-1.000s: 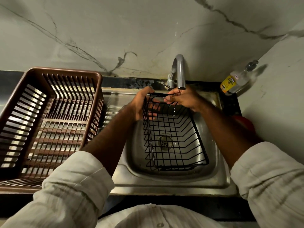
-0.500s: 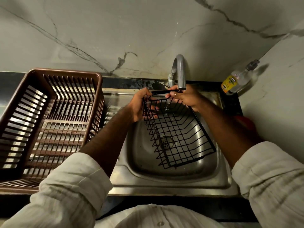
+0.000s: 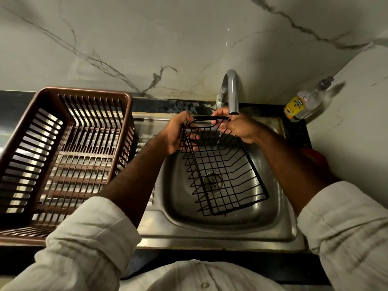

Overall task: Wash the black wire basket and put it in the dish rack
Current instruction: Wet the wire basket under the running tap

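1. Fingers of the left hand (image 3: 178,136) curled round the far left corner of the black wire basket (image 3: 225,173); fingers of the right hand (image 3: 238,128) closed on its handle bar.
2. Held tilted above the sink (image 3: 264,226), far end raised just under the tap (image 3: 232,91), near end low over the drain.
3. Thin trickle of water (image 3: 219,137) falling onto the far wires.
4. Grip firmly, wet wire being likely slippery; turn slowly so as to pass every wire, near end included, under the trickle.
5. Brown dish rack (image 3: 63,156) just left of the sink; dishwash gel bottle (image 3: 302,105) far right.
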A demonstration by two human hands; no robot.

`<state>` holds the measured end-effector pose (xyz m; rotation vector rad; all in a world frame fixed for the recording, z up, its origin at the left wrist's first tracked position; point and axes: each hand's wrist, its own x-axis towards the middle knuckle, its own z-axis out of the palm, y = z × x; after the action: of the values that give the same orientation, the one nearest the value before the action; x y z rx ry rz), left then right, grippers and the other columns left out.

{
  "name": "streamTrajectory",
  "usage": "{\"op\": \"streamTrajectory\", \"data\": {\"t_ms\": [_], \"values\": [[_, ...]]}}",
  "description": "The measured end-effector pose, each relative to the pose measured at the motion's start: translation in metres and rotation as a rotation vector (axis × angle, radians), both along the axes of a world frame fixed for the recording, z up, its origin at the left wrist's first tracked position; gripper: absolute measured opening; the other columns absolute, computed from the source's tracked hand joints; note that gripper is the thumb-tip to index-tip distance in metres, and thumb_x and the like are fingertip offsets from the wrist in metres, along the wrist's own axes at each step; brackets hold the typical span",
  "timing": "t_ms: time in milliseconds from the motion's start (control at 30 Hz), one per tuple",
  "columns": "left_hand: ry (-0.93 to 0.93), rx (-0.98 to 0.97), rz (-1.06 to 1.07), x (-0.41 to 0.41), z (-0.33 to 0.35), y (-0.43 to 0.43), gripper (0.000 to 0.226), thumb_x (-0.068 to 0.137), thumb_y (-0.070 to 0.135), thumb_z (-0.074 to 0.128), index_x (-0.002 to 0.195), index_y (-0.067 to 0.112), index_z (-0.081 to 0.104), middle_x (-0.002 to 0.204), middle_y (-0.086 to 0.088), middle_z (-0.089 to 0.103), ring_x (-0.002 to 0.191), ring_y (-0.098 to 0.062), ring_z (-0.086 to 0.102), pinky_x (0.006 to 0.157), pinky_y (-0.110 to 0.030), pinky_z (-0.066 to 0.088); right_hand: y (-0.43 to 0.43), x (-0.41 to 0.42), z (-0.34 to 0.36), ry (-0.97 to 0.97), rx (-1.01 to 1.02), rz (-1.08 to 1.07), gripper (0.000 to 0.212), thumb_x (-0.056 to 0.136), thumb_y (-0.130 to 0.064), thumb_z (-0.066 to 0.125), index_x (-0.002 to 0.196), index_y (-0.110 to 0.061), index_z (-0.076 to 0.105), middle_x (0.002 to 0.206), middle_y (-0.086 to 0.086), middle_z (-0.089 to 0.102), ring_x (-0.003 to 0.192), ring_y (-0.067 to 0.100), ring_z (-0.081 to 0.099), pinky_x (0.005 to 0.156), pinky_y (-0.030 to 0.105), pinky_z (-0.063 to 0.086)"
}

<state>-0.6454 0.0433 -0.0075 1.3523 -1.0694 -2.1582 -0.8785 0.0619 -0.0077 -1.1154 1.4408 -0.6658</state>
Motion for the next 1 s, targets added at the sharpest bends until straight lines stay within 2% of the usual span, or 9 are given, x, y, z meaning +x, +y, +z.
{"op": "streamTrajectory", "data": {"t_ms": [167,233,300,367,433,633,833,933,1000], "values": [[-0.073,-0.034,0.031,-0.004,0.003,0.003,0.045,0.075,0.047,0.056,0.106,0.015,0.061,0.099,-0.007,0.065,0.093,-0.025,0.059,0.082,-0.044,0.049,-0.002,0.016,-0.014,0.414,-0.007,-0.030,0.029,0.099,0.002,0.043,0.126,0.003,0.055,0.096,0.019,0.068,0.081,0.033,0.070,0.073,0.042,0.062],[-0.087,-0.043,0.053,-0.005,0.004,0.005,0.047,0.072,0.047,0.057,0.107,0.015,0.060,0.097,-0.006,0.066,0.092,-0.025,0.060,0.083,-0.046,0.048,-0.002,0.019,-0.014,0.491,-0.030,-0.042,0.026,0.100,-0.003,0.043,0.119,0.006,0.057,0.101,0.025,0.070,0.085,0.040,0.072,0.077,0.050,0.062],[-0.080,-0.060,0.075,-0.005,0.005,0.006,0.045,0.074,0.047,0.056,0.107,0.017,0.061,0.096,-0.005,0.066,0.091,-0.025,0.060,0.082,-0.046,0.047,-0.003,0.020,-0.011,0.509,-0.022,-0.033,0.026,0.100,-0.004,0.043,0.119,0.005,0.058,0.102,0.024,0.070,0.081,0.036,0.072,0.076,0.047,0.063],[-0.085,-0.073,0.090,-0.003,0.007,0.006,0.046,0.075,0.047,0.056,0.109,0.016,0.061,0.098,-0.006,0.066,0.091,-0.025,0.059,0.081,-0.046,0.046,-0.002,0.022,-0.008,0.373,0.003,-0.064,0.029,0.099,0.002,0.041,0.123,0.002,0.057,0.095,0.023,0.068,0.071,0.028,0.067,0.064,0.034,0.062],[-0.107,-0.078,0.102,0.000,0.009,0.004,0.052,0.074,0.048,0.057,0.113,0.014,0.063,0.100,-0.007,0.066,0.091,-0.026,0.059,0.080,-0.045,0.047,0.000,0.023,-0.003,0.082,0.047,-0.118,0.041,0.096,0.013,0.038,0.131,-0.002,0.053,0.091,0.019,0.065,0.072,0.024,0.062,0.050,0.023,0.051],[-0.091,-0.070,0.172,0.007,0.019,-0.006,0.048,0.072,0.045,0.058,0.108,0.014,0.064,0.104,-0.009,0.064,0.089,-0.026,0.060,0.075,-0.044,0.052,0.011,-0.002,-0.015,-0.393,0.041,-0.125,0.072,0.086,0.022,0.048,0.147,-0.016,0.046,0.123,0.010,0.065,0.112,0.020,0.064,0.088,0.030,0.055],[-0.165,-0.106,0.176,-0.004,0.026,0.000,0.039,0.079,0.044,0.056,0.104,0.016,0.062,0.106,-0.009,0.062,0.090,-0.024,0.060,0.076,-0.042,0.051,0.012,0.006,-0.014,-0.069,0.012,-0.079,0.078,0.094,0.019,0.044,0.156,-0.025,0.028,0.121,0.007,0.064,0.094,0.012,0.060,0.063,0.017,0.045],[-0.177,-0.106,0.188,-0.008,0.027,0.003,0.027,0.084,0.041,0.056,0.098,0.018,0.063,0.101,-0.010,0.060,0.089,-0.025,0.058,0.076,-0.041,0.051,0.009,0.010,-0.020,0.136,-0.069,-0.092,0.056,0.098,0.009,0.046,0.146,-0.018,0.044,0.109,0.008,0.067,0.091,0.017,0.064,0.067,0.021,0.052],[-0.194,-0.121,0.210,-0.010,0.029,0.004,0.025,0.085,0.040,0.056,0.097,0.019,0.064,0.102,-0.010,0.061,0.091,-0.026,0.058,0.078,-0.040,0.053,0.008,0.013,-0.023,0.177,-0.123,-0.179,0.031,0.098,0.005,0.048,0.118,-0.015,0.061,0.097,0.012,0.069,0.081,0.018,0.066,0.068,0.027,0.054]]}}
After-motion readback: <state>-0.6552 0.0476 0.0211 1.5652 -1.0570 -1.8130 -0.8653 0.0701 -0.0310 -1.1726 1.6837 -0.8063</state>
